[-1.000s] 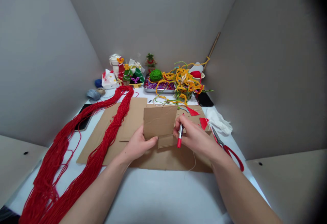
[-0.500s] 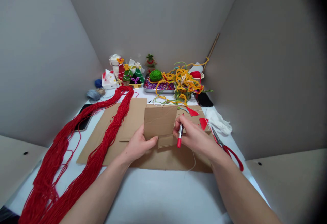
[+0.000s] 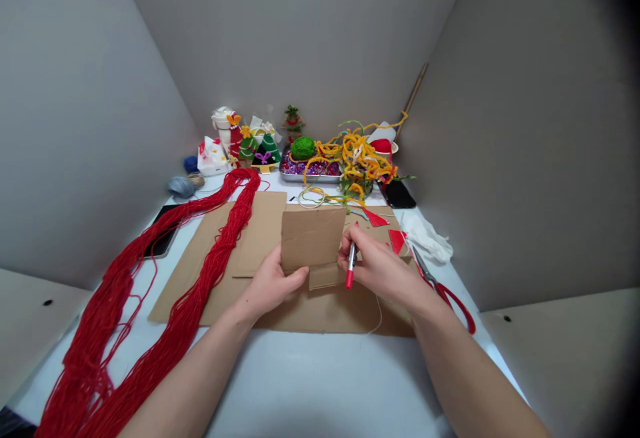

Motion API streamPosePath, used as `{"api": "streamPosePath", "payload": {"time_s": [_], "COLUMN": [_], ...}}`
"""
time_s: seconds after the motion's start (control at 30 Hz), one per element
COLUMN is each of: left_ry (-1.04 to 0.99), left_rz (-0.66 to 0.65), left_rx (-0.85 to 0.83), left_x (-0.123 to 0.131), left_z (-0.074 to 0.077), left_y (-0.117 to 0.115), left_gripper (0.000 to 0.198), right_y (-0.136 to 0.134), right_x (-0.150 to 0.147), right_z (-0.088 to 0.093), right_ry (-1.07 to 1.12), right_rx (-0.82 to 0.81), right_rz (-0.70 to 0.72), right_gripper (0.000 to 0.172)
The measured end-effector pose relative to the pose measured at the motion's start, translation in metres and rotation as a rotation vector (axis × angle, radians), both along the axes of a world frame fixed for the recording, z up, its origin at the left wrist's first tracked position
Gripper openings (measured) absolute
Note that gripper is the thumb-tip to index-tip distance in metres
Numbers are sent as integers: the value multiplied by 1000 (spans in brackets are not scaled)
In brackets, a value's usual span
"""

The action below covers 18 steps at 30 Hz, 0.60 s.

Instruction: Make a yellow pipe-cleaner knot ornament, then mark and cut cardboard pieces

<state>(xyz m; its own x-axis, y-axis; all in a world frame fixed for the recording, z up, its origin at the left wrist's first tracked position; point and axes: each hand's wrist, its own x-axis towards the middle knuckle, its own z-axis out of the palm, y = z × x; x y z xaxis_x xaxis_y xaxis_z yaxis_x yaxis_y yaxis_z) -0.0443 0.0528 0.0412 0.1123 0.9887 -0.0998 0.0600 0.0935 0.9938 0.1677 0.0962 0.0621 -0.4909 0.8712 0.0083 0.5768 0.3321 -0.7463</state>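
Note:
My left hand (image 3: 275, 281) grips a cut piece of brown cardboard (image 3: 313, 238) by its lower left edge, thumb in front. Below that piece, a smaller cardboard strip (image 3: 327, 277) shows, touching or overlapping it. At the right edge, my right hand (image 3: 367, 258) is closed around a marker (image 3: 352, 259) with a red end pointing toward me. Its other end is hidden by my fingers. Both hands are above a large flat cardboard sheet (image 3: 300, 315) on the white table.
Long red yarn (image 3: 200, 291) lies along the left over the sheet. Red-handled scissors (image 3: 445, 291), a white cloth (image 3: 425, 235) and red triangles (image 3: 376, 218) are at right. Tangled yellow yarn (image 3: 363, 165), a bead tray (image 3: 310, 175) and small decorated trees (image 3: 247, 145) stand behind.
The view has shifted very slightly. Both hands keep their hold on the cardboard and the marker with no clear movement.

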Motion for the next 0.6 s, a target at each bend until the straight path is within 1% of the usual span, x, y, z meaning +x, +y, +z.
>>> {"api": "streamPosePath", "payload": {"time_s": [0.2, 0.27, 0.37, 0.43, 0.5, 0.6], "left_ry": [7, -10, -45, -116, -235, -383], "left_rz": [21, 59, 164, 230, 273, 317], "left_rx": [22, 36, 56, 45, 17, -40], "left_x": [0, -1, -4, -6, -9, -14], "left_z": [0, -2, -4, -3, 0, 3], "left_y": [2, 4, 10, 13, 14, 11], "left_gripper": [45, 46, 49, 52, 56, 61], "right_y": [1, 0, 0, 1, 5, 21], "right_x": [0, 0, 1, 4, 7, 10], "right_z": [-2, -2, 0, 4, 7, 9], "right_ry": [-15, -19, -3, 9, 15, -9], "right_rx": [-1, 0, 3, 4, 16, 59], "right_rz": [-10, -10, 0, -4, -28, -60], "right_gripper": [24, 24, 23, 22, 22, 25]}}
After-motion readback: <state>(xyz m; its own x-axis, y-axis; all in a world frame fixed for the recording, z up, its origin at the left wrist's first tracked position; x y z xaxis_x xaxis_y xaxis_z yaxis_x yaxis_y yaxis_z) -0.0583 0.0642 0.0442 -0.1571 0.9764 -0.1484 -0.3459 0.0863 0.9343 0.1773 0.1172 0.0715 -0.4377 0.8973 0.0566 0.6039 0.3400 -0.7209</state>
